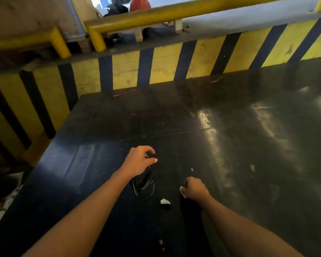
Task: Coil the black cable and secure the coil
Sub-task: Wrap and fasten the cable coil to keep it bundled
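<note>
The black cable (144, 180), already gathered into several loops, hangs as a narrow coil just above the dark surface (174, 127), near its close edge. The left hand (137, 162) holds the top of the coil: the loops pass under the palm, while the thumb and forefinger (150, 150) curve forward, seemingly pinching one turn. This grip probably keeps the loops stacked so they cannot spring apart. Just beside the coil, to its right, the right hand (194, 188) is clenched over a small white piece (183, 191) that shows at its edge; what it is cannot be told, though it may be a tie or tape for binding the coil. The two hands stand apart, so the securing step appears not yet done. A crumpled white scrap (164, 201) lies on the surface between the forearms, and smaller flecks lie elsewhere. The surface is black, scuffed and glossy, with light glare on its right half. Beyond it rises a wall (161, 65) striped yellow and black, topped by a yellow rail (174, 12).
</note>
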A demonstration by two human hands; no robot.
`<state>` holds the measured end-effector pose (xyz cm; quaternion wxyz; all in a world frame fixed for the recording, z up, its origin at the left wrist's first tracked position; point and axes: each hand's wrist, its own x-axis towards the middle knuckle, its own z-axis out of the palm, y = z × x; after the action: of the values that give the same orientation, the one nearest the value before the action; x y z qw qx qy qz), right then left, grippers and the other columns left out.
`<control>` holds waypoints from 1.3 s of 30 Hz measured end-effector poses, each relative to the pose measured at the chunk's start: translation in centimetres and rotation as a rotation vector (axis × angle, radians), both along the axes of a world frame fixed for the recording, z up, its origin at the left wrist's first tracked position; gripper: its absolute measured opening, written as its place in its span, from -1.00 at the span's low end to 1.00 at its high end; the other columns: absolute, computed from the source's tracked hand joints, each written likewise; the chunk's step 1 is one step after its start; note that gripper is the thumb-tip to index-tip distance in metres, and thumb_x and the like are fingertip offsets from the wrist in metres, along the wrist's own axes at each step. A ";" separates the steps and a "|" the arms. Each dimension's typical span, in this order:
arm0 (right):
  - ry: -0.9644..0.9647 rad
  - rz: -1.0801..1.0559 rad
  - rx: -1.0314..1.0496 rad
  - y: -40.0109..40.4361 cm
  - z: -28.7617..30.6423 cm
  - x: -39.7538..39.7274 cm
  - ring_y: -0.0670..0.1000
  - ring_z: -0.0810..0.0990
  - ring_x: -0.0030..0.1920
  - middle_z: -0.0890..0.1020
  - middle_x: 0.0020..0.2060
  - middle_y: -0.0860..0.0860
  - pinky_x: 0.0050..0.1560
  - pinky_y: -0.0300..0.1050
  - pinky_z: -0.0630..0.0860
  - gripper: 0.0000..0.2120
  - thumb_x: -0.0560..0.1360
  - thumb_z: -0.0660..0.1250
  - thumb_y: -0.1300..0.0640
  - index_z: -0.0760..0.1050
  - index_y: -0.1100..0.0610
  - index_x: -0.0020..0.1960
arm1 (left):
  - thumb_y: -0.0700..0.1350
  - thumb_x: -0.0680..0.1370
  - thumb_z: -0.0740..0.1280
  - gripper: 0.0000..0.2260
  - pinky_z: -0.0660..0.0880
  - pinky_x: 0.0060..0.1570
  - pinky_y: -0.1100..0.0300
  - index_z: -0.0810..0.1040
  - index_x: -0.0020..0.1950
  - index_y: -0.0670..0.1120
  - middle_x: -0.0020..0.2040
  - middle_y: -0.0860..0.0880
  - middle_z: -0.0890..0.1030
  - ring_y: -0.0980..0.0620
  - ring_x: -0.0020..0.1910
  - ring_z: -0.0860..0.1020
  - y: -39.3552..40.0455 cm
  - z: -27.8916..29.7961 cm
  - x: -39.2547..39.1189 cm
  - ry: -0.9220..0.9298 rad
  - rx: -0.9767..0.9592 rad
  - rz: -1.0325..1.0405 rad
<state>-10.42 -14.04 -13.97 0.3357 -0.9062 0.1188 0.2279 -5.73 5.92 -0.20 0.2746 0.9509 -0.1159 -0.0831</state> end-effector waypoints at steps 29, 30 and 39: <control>-1.077 0.168 0.251 -8.7 33.2 5.6 -0.21 0.58 -0.17 0.64 -0.21 -0.14 -0.19 -0.37 0.44 -0.82 0.54 0.25 -0.01 0.60 0.00 0.00 | -0.22 0.52 0.35 -0.87 0.52 -0.03 0.21 0.66 0.01 -0.17 -0.17 -0.04 0.67 0.10 -0.17 0.61 -11.8 22.3 3.3 -0.326 -0.296 -0.435; -1.067 0.226 0.240 -8.8 33.6 5.4 -0.23 0.58 -0.17 0.64 -0.22 -0.15 -0.21 -0.41 0.44 -0.82 0.54 0.23 -0.04 0.60 -0.04 -0.01 | -0.21 0.51 0.35 -0.86 0.53 0.01 0.19 0.65 0.03 -0.14 -0.13 -0.06 0.68 0.09 -0.13 0.62 -11.8 22.6 3.5 -0.332 -0.280 -0.442; -1.183 0.247 0.199 -9.5 34.6 6.0 -0.22 0.51 -0.31 0.57 -0.36 -0.12 -0.29 -0.28 0.36 -0.76 0.59 0.19 0.10 0.56 0.00 -0.19 | -0.19 0.50 0.38 -0.92 0.46 -0.14 0.33 0.67 -0.08 -0.09 -0.31 0.10 0.62 0.19 -0.28 0.56 -12.0 24.6 3.3 -0.387 -0.294 -0.442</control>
<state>-4.47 -23.51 20.60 0.3987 -0.8505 -0.2157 -0.2667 -2.45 -6.05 24.43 0.3571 0.8511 -0.3802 0.0593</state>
